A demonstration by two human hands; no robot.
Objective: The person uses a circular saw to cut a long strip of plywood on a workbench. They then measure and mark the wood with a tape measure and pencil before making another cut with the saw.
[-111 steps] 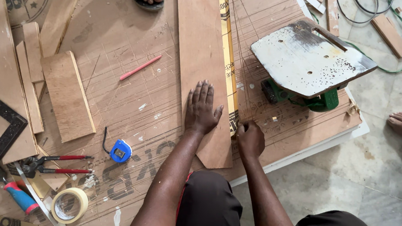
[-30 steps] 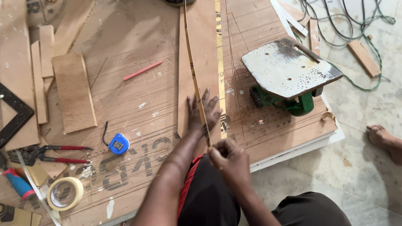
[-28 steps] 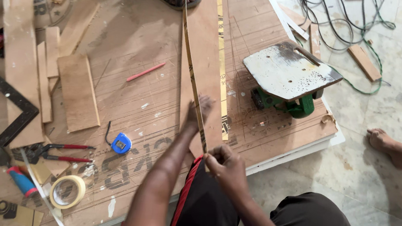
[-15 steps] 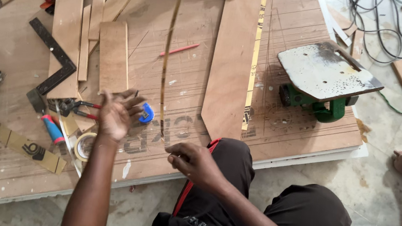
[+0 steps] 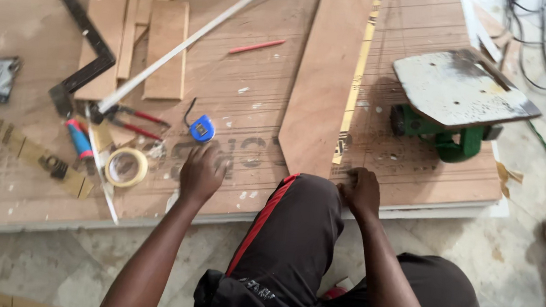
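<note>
I am resting my left hand (image 5: pixel 201 172), open and flat, at 6 o'clock of the small blue tape measure (image 5: pixel 202 129), a light, rigid, smooth case best pinched across its sides, while my right hand (image 5: pixel 361 192), loosely curled and empty, is pressing the plywood sheet (image 5: pixel 257 105).

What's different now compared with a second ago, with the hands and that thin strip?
The thin strip was let go and lies to the left across the boards. The left hand rests by the blue tape measure, the right hand at the plywood edge. The saw stayed put.

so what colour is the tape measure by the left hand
Blue tape measure, just beyond the left hand; head view.
</note>
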